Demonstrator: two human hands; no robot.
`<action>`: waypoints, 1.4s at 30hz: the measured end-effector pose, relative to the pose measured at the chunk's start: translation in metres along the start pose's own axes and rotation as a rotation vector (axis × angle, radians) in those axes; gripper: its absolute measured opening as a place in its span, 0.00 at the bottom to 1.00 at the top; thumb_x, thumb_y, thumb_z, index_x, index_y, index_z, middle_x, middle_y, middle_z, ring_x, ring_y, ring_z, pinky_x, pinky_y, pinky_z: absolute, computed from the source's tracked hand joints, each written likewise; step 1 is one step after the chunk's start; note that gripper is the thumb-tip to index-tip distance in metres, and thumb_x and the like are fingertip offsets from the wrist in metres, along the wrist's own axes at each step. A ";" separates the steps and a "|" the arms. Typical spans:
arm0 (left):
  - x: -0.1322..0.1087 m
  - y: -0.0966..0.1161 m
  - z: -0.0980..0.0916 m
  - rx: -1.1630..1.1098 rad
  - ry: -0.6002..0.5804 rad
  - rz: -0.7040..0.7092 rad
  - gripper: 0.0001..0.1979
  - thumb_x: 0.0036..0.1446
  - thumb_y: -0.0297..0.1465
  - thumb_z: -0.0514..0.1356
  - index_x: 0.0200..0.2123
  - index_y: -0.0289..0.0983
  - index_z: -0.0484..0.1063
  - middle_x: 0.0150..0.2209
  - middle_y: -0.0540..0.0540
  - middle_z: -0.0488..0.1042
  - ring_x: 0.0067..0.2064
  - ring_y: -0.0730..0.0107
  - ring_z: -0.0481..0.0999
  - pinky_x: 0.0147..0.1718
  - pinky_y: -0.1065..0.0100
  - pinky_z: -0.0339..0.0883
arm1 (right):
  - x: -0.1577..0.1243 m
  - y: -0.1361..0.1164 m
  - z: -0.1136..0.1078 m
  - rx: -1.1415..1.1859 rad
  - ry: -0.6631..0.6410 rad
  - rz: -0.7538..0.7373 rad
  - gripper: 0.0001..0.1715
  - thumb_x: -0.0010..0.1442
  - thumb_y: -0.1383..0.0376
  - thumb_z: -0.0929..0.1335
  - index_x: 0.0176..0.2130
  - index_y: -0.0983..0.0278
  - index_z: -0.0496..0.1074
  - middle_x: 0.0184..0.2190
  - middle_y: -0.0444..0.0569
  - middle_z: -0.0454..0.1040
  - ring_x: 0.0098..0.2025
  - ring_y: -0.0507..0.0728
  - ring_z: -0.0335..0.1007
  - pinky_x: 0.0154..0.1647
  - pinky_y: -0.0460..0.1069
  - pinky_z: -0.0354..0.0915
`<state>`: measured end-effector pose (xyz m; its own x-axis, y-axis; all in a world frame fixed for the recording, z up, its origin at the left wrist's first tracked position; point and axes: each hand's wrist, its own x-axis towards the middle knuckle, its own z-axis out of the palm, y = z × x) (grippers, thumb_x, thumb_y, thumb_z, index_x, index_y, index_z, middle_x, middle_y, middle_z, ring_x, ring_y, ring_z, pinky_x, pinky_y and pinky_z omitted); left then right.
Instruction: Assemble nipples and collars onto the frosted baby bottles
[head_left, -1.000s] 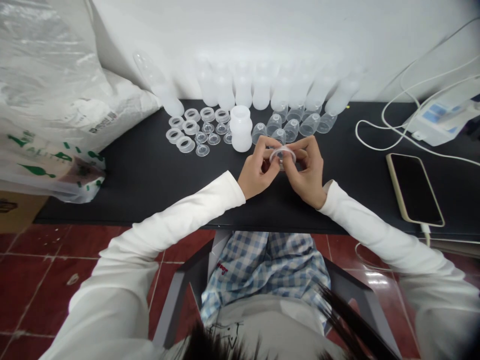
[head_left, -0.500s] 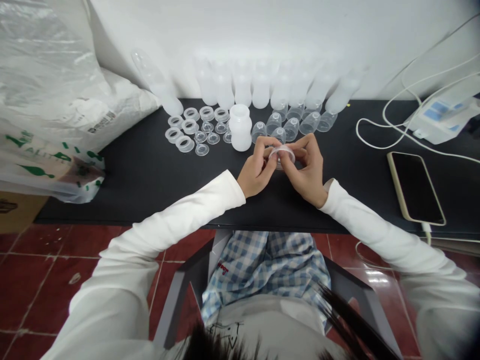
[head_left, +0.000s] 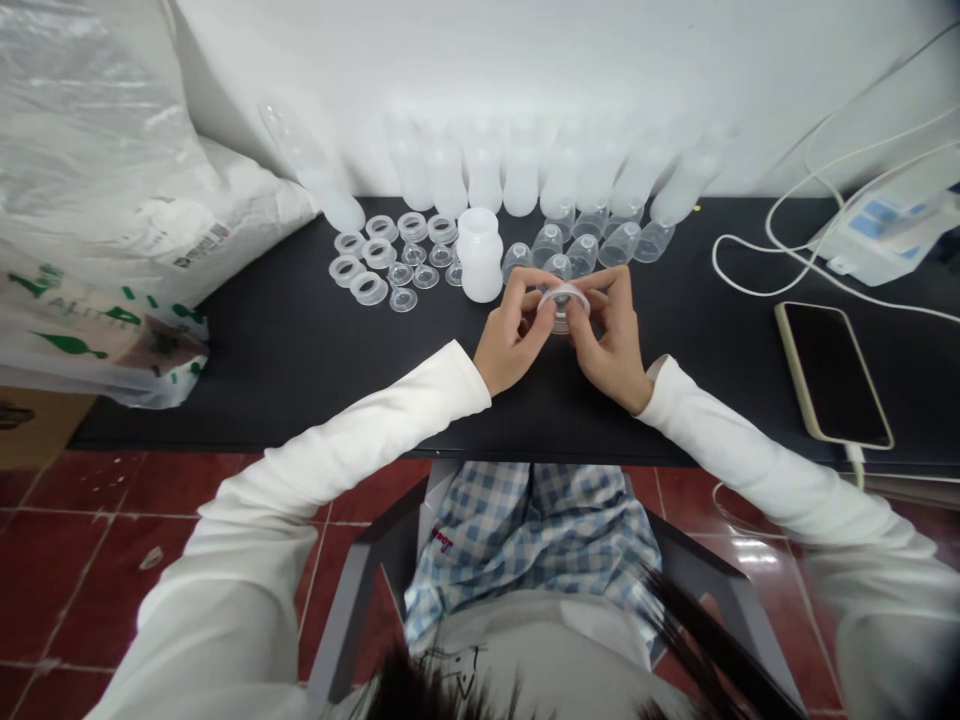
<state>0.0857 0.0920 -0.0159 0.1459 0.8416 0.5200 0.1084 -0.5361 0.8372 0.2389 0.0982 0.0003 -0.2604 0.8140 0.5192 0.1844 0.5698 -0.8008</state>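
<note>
Between the fingers of both hands is a translucent bottle collar ring (head_left: 565,292), held above the table; something clear shows inside it, probably a nipple. My left hand (head_left: 513,338) pinches the ring's left side, with the thumb at the near rim. On the right side, my right hand (head_left: 612,342) grips it the same way. Just beyond my left hand an open white baby bottle (head_left: 480,256) stands upright. Clear domed caps (head_left: 584,256) sit behind the hands. To the left lie several collar rings (head_left: 369,288) and clear nipples (head_left: 403,299).
A row of white bottles (head_left: 523,180) stands along the wall on the black table (head_left: 360,380). At the left are plastic bags (head_left: 97,330). A phone (head_left: 834,375) on a cable lies at the right, below a white device (head_left: 874,235) with loose wires.
The ring has tilted slightly in my fingers and its inside shows more clearly. My thumbs have shifted apart a little along the rim. Both hands still hold it in the same place.
</note>
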 end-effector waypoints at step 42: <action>0.000 -0.004 -0.001 0.090 -0.049 0.176 0.14 0.74 0.43 0.49 0.54 0.41 0.55 0.37 0.50 0.75 0.31 0.76 0.76 0.30 0.72 0.68 | 0.001 0.006 0.002 -0.039 0.050 -0.191 0.17 0.70 0.51 0.67 0.51 0.56 0.63 0.40 0.47 0.76 0.36 0.55 0.78 0.37 0.53 0.78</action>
<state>0.0840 0.0945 -0.0192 0.2180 0.7314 0.6461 0.1643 -0.6801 0.7145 0.2377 0.1016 -0.0046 -0.2470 0.6948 0.6754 0.1733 0.7175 -0.6747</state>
